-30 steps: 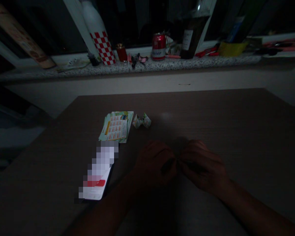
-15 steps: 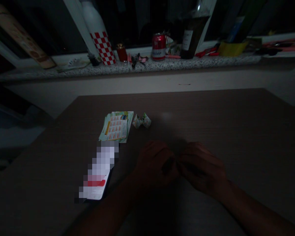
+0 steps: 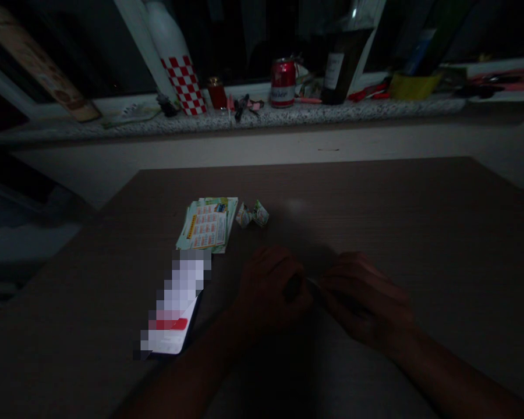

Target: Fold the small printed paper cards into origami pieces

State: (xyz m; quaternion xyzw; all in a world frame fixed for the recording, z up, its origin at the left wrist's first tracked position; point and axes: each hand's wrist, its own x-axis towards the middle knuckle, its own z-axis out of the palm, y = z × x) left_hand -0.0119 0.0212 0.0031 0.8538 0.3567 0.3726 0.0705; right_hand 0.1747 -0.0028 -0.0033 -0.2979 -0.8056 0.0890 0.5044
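Low over the table (image 3: 441, 244), my left hand (image 3: 273, 285) is closed, thumb and fingers pinched together. Facing it, my right hand (image 3: 364, 297) is closed in a similar pinch. A small pale sliver of something (image 3: 313, 283) shows between the two sets of fingertips; it is too dark and too covered to name. Beyond my left hand lies a folded paper piece (image 3: 252, 215) shaped like a bow, printed in green and white. Left of it rests a stack of printed paper slips (image 3: 207, 226).
A phone with a lit, partly blurred screen (image 3: 174, 337) lies left of my left forearm. On the granite sill (image 3: 262, 119) behind the table stand a red-checkered bottle (image 3: 183, 84), a red can (image 3: 282, 83), a dark bottle (image 3: 335, 70) and a yellow container (image 3: 413, 86).
My hands have moved slightly apart, the left one to the left and the right one to the right. A pale sliver now shows between the fingertips.
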